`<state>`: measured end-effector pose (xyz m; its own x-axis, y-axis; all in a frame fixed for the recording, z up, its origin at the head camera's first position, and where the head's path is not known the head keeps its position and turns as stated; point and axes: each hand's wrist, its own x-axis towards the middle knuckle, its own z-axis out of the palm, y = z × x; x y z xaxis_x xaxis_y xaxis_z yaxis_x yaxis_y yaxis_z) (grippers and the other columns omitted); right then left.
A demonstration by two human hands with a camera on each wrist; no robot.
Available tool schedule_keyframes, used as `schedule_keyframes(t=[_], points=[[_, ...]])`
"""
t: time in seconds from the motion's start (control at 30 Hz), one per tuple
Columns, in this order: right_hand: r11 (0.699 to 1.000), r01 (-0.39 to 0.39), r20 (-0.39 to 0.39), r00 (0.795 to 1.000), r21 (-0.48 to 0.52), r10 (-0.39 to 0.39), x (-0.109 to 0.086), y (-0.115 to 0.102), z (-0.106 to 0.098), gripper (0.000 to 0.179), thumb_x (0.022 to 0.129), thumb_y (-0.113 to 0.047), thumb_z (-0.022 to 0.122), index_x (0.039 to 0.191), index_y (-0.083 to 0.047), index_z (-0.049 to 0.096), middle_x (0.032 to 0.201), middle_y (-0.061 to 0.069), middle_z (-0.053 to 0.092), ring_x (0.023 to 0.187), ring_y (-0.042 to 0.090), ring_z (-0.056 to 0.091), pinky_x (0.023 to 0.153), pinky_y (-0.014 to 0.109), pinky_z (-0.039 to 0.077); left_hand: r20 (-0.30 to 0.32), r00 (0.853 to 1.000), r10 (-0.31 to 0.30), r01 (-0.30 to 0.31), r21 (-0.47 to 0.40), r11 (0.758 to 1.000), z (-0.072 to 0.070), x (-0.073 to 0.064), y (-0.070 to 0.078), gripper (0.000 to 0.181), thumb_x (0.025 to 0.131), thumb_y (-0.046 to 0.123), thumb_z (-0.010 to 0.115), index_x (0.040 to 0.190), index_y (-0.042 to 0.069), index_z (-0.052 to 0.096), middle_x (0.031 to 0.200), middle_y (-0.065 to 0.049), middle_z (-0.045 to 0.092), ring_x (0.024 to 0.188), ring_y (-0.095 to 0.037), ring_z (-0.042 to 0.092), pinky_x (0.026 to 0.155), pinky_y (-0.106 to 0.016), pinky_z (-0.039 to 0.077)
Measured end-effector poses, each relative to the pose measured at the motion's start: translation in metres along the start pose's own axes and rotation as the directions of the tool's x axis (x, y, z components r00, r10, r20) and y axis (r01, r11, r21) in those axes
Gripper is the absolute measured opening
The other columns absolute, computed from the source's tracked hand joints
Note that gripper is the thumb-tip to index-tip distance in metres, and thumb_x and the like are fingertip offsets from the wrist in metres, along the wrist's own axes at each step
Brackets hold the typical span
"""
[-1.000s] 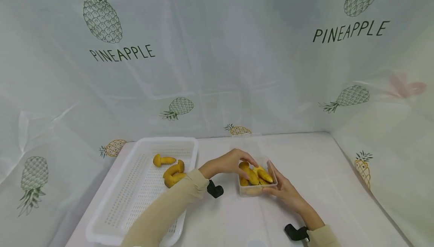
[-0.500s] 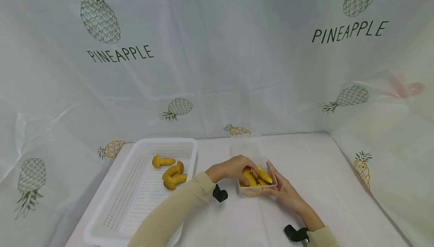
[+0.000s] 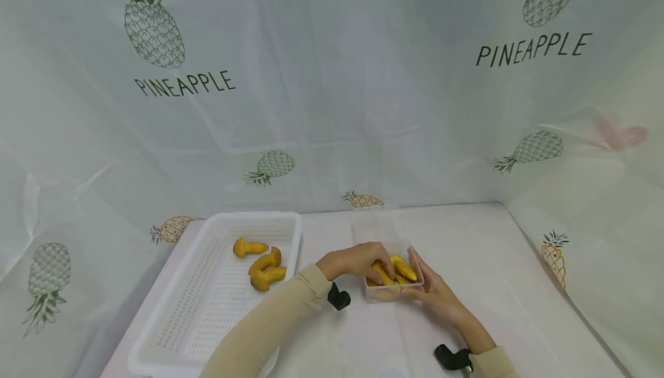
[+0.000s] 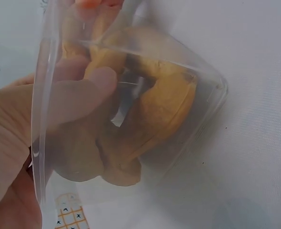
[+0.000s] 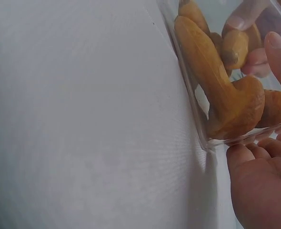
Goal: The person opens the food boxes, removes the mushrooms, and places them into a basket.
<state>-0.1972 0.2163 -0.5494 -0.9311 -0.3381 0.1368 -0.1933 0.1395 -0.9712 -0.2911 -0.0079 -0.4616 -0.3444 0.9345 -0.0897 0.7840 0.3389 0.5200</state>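
A clear plastic box (image 3: 383, 294) stands on the table, with several yellow-brown mushrooms (image 3: 403, 267) inside. My left hand (image 3: 360, 258) reaches in over its left side and pinches a mushroom (image 5: 235, 47) between thumb and fingers, seen through the clear wall in the right wrist view. Other thick-stemmed mushrooms (image 4: 166, 98) lie against the wall in the left wrist view. My right hand (image 3: 438, 297) grips the box from the right, thumb on the near side and fingers around the right side.
A white perforated basket (image 3: 178, 286) stands to the left, holding a mushroom (image 3: 250, 248) at the back and two more near its right wall. The box's clear lid (image 3: 374, 225) lies folded back behind it. A printed pineapple curtain (image 3: 332, 107) hangs behind the table.
My left hand has moved slightly right and lower into the box, pressing down with the mushroom it pinches. My right hand stays on the box; the basket's mushrooms have not moved.
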Motion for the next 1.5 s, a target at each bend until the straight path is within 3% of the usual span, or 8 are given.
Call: schedule_keyframes(t=[0.2, 0.43, 0.77, 0.9, 1.0, 1.07, 1.37, 1.5], points=[[1.000, -0.003, -0.002, 1.000, -0.020, 0.003, -0.001, 0.002, -0.001, 0.095, 0.093, -0.011, 0.072, 0.162, -0.021, 0.007, 0.165, 0.015, -0.001, 0.149, 0.038, -0.002, 0.102, 0.007, 0.021, -0.011, 1.000, -0.007, 0.007, 0.047, 0.999, 0.004, 0.001, -0.001, 0.022, 0.087, 0.010, 0.078, 0.108, 0.009, 0.077, 0.106, 0.007, 0.073, 0.103, 0.002, 0.059, 0.095, -0.011, 0.041], [1.000, 0.017, 0.012, 1.000, -0.011, -0.017, -0.001, 0.002, -0.001, 0.095, 0.094, -0.010, 0.070, 0.162, -0.018, 0.005, 0.164, 0.017, -0.002, 0.148, 0.041, -0.003, 0.102, 0.008, 0.021, -0.017, 0.997, -0.075, 0.076, 0.049, 0.996, 0.004, 0.002, -0.001, 0.025, 0.084, 0.005, 0.080, 0.108, 0.010, 0.078, 0.107, 0.007, 0.072, 0.103, 0.001, 0.058, 0.094, -0.013, 0.043], [1.000, 0.012, 0.012, 1.000, -0.026, -0.011, 0.000, 0.000, 0.000, 0.095, 0.094, -0.011, 0.070, 0.162, -0.019, 0.004, 0.164, 0.017, -0.001, 0.148, 0.041, -0.001, 0.102, 0.010, 0.022, -0.040, 0.998, -0.043, 0.045, 0.048, 0.998, 0.004, -0.002, -0.002, 0.023, 0.088, 0.007, 0.077, 0.111, 0.009, 0.077, 0.110, 0.006, 0.072, 0.103, 0.001, 0.058, 0.095, -0.012, 0.042], [0.999, -0.008, 0.004, 1.000, -0.046, 0.008, 0.000, 0.000, 0.001, 0.095, 0.094, -0.013, 0.071, 0.162, -0.019, 0.004, 0.164, 0.017, 0.000, 0.148, 0.041, 0.000, 0.112, 0.033, 0.022, -0.060, 0.998, -0.025, 0.027, 0.044, 0.999, -0.001, -0.005, 0.002, 0.024, 0.089, 0.008, 0.076, 0.113, 0.009, 0.076, 0.113, 0.006, 0.071, 0.104, 0.001, 0.057, 0.094, -0.012, 0.042], [0.998, -0.016, -0.003, 1.000, -0.054, 0.016, 0.000, 0.000, 0.000, 0.095, 0.094, -0.013, 0.071, 0.162, -0.017, 0.004, 0.164, 0.018, 0.000, 0.148, 0.042, 0.000, 0.111, 0.052, 0.015, -0.090, 0.996, -0.006, 0.006, 0.008, 1.000, -0.007, -0.007, 0.005, 0.025, 0.089, 0.006, 0.076, 0.114, 0.007, 0.075, 0.114, 0.004, 0.070, 0.103, 0.001, 0.057, 0.091, -0.012, 0.044], [0.998, -0.017, -0.006, 1.000, -0.055, 0.017, 0.001, 0.000, 0.000, 0.095, 0.094, -0.013, 0.071, 0.162, -0.017, 0.005, 0.164, 0.018, 0.000, 0.148, 0.042, 0.000, 0.110, 0.056, 0.013, -0.114, 0.993, 0.006, -0.009, -0.019, 1.000, -0.011, -0.009, 0.007, 0.026, 0.090, 0.005, 0.075, 0.115, 0.007, 0.074, 0.115, 0.002, 0.070, 0.101, 0.001, 0.057, 0.089, -0.012, 0.045], [0.999, -0.001, -0.003, 1.000, -0.052, 0.001, 0.001, 0.002, -0.001, 0.094, 0.094, -0.012, 0.071, 0.162, -0.017, 0.007, 0.165, 0.017, 0.000, 0.148, 0.042, 0.000, 0.110, 0.046, 0.016, -0.225, 0.974, 0.005, -0.038, -0.142, 0.989, -0.022, -0.026, 0.011, 0.028, 0.090, 0.007, 0.075, 0.118, 0.011, 0.073, 0.120, 0.005, 0.068, 0.108, -0.002, 0.056, 0.093, -0.016, 0.046], [0.999, 0.006, 0.002, 1.000, -0.035, -0.006, 0.001, 0.002, -0.001, 0.094, 0.094, -0.011, 0.071, 0.162, -0.014, 0.007, 0.165, 0.017, 0.000, 0.148, 0.041, -0.001, 0.111, 0.026, 0.020, -0.282, 0.959, -0.008, -0.047, -0.189, 0.981, -0.028, -0.036, 0.012, 0.028, 0.089, 0.010, 0.077, 0.117, 0.011, 0.074, 0.118, 0.006, 0.069, 0.106, -0.001, 0.058, 0.090, -0.017, 0.049]])
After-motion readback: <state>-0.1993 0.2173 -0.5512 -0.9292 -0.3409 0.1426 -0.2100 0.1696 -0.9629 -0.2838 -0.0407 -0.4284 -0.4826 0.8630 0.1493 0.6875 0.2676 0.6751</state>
